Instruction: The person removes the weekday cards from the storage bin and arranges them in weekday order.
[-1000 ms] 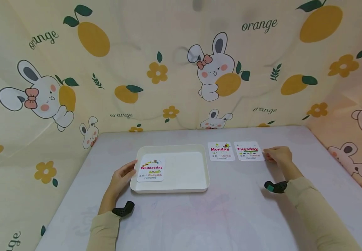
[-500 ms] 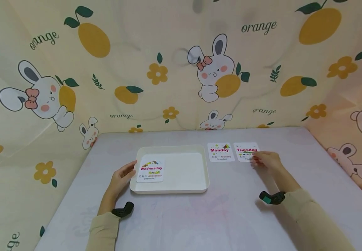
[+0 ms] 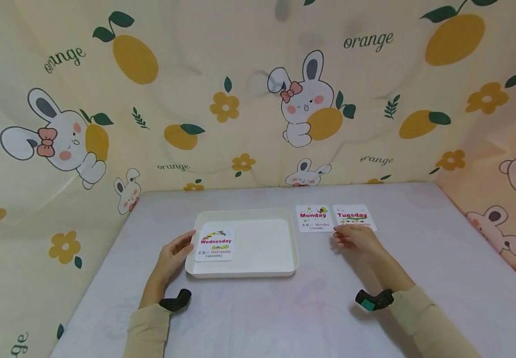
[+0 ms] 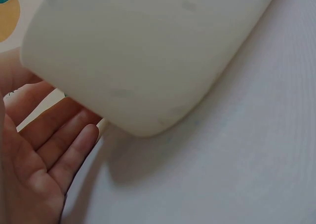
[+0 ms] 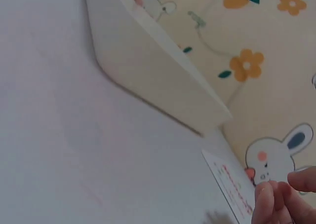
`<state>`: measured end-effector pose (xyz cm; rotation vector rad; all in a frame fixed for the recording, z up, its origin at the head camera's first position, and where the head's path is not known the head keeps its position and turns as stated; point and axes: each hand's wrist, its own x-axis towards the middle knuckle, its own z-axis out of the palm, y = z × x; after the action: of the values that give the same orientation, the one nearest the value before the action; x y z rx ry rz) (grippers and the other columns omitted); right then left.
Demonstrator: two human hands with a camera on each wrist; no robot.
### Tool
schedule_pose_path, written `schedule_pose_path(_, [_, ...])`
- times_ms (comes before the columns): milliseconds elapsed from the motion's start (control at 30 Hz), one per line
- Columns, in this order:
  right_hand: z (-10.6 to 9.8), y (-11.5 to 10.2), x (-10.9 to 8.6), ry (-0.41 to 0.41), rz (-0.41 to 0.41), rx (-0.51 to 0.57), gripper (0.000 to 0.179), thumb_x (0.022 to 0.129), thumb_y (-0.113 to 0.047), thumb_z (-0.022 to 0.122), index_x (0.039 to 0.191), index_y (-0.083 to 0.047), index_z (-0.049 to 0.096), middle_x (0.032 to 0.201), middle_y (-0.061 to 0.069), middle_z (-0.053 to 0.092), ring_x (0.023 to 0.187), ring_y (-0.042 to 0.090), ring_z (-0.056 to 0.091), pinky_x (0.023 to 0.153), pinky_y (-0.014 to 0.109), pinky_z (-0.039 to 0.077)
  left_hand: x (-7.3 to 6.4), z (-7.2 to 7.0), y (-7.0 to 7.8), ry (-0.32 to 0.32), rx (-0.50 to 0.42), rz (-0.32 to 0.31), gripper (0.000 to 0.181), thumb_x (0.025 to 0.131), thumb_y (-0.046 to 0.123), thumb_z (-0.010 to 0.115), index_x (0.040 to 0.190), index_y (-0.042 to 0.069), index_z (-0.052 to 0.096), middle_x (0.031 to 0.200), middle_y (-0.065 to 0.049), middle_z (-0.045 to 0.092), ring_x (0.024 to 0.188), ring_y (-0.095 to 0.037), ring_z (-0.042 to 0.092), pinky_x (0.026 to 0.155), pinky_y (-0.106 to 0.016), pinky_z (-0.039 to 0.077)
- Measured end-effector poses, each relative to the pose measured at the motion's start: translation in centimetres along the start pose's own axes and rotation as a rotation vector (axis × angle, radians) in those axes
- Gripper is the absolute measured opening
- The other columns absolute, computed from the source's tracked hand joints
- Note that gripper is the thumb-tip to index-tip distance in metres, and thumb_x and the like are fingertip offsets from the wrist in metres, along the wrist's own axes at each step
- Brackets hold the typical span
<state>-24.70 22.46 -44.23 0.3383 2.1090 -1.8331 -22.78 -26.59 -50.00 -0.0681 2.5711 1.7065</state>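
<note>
In the head view, my left hand [image 3: 171, 256] rests at the left side of a white tray [image 3: 253, 273], its fingertips touching the rim. From the left wrist, the loosely bent fingers [image 4: 61, 142] lie beside the tray's outer wall [image 4: 143, 71]. Inside the tray, at its left end, lies a square Wednesday card [image 3: 215, 243]. My right hand [image 3: 361, 239] is in front of the Tuesday card [image 3: 354, 214], hiding its lower part. Its fingers are loosely bent, with nothing seen between them. Left of it lies the Monday card [image 3: 314, 219].
A pale cloth covers the table [image 3: 258, 318]. Behind and at both sides hangs a cream curtain [image 3: 240, 59] printed with rabbits, oranges and flowers. The Monday and Tuesday cards lie side by side just right of the tray.
My right hand has moved left, from the right edge of the Tuesday card to in front of that card's lower left. The left hand, tray and cards look unmoved.
</note>
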Motion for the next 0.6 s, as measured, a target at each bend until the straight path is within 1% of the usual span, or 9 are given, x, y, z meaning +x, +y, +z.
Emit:
schedule_pose_path(100, [0.9, -0.2, -0.5, -0.046, -0.014, 0.016, 0.053, 0.098, -0.026, 0.054, 0.135, 0.011, 0.045, 0.08, -0.011, 0.069, 0.073, 0.001, 0.065, 0.072, 0.016, 0.055, 0.0, -0.1, 0.0, -0.005, -0.001, 0.002, 0.046, 0.097, 0.026, 0.055, 0.142, 0.017, 0.048, 0.15, -0.006, 0.047, 0.135, -0.025, 0.047, 0.111, -0.032, 0.038])
schedule_pose_path(167, [1.5, -0.3, -0.8, -0.08, -0.035, 0.025, 0.053, 0.098, -0.025, 0.054, 0.135, 0.013, 0.045, 0.082, -0.01, 0.07, 0.075, 0.002, 0.066, 0.074, 0.017, 0.056, 0.0, -0.1, 0.0, -0.009, -0.005, 0.003, 0.046, 0.097, 0.026, 0.055, 0.142, 0.017, 0.048, 0.15, -0.006, 0.047, 0.136, -0.026, 0.046, 0.113, -0.035, 0.037])
schedule_pose_path(267, [2.3, -0.4, -1.1, -0.119, -0.058, 0.034, 0.053, 0.097, -0.024, 0.056, 0.134, 0.014, 0.045, 0.084, -0.009, 0.071, 0.077, 0.001, 0.067, 0.075, 0.018, 0.056, 0.0, -0.1, 0.1, -0.012, -0.009, 0.002, 0.046, 0.098, 0.026, 0.055, 0.142, 0.017, 0.047, 0.151, -0.007, 0.046, 0.137, -0.026, 0.045, 0.115, -0.043, 0.035])
schedule_pose_path(333, [2.8, -0.6, -1.4, -0.138, -0.073, 0.029, 0.052, 0.097, -0.023, 0.056, 0.133, 0.014, 0.046, 0.084, -0.009, 0.07, 0.078, 0.001, 0.068, 0.076, 0.017, 0.056, 0.0, -0.1, 0.2, -0.013, -0.007, 0.001, 0.047, 0.098, 0.027, 0.055, 0.143, 0.017, 0.047, 0.151, -0.007, 0.046, 0.137, -0.026, 0.045, 0.116, -0.045, 0.034])
schedule_pose_path(400, [3.4, -0.8, -1.5, -0.143, -0.077, 0.025, 0.051, 0.097, -0.023, 0.057, 0.132, 0.014, 0.047, 0.084, -0.009, 0.07, 0.078, 0.001, 0.068, 0.075, 0.017, 0.056, -0.1, -0.1, 0.2, -0.012, 0.002, -0.001, 0.047, 0.098, 0.027, 0.055, 0.143, 0.018, 0.047, 0.151, -0.006, 0.046, 0.136, -0.025, 0.045, 0.115, -0.04, 0.036])
schedule_pose_path(500, [4.2, -1.0, -1.7, -0.152, -0.083, 0.021, 0.051, 0.097, -0.023, 0.057, 0.131, 0.014, 0.048, 0.084, -0.009, 0.07, 0.078, 0.002, 0.067, 0.075, 0.017, 0.056, -0.1, -0.1, 0.2, -0.01, 0.006, -0.004, 0.047, 0.097, 0.028, 0.056, 0.142, 0.019, 0.047, 0.151, -0.005, 0.046, 0.136, -0.024, 0.046, 0.108, -0.022, 0.039])
schedule_pose_path(567, [4.8, -1.1, -1.8, -0.153, -0.076, 0.022, 0.05, 0.097, -0.023, 0.057, 0.131, 0.014, 0.049, 0.084, -0.008, 0.07, 0.078, 0.003, 0.068, 0.075, 0.017, 0.056, -0.1, -0.1, 0.2, -0.011, 0.002, -0.001, 0.046, 0.097, 0.029, 0.056, 0.142, 0.02, 0.048, 0.151, -0.004, 0.047, 0.135, -0.023, 0.047, 0.1, -0.01, 0.037])
schedule_pose_path(600, [5.1, -1.2, -1.8, -0.157, -0.074, 0.022, 0.05, 0.097, -0.023, 0.057, 0.13, 0.013, 0.049, 0.084, -0.008, 0.07, 0.079, 0.004, 0.068, 0.076, 0.018, 0.056, -0.1, -0.1, 0.2, -0.013, 0.001, 0.003, 0.047, 0.097, 0.029, 0.056, 0.142, 0.019, 0.048, 0.151, -0.004, 0.046, 0.136, -0.023, 0.046, 0.096, -0.006, 0.036])
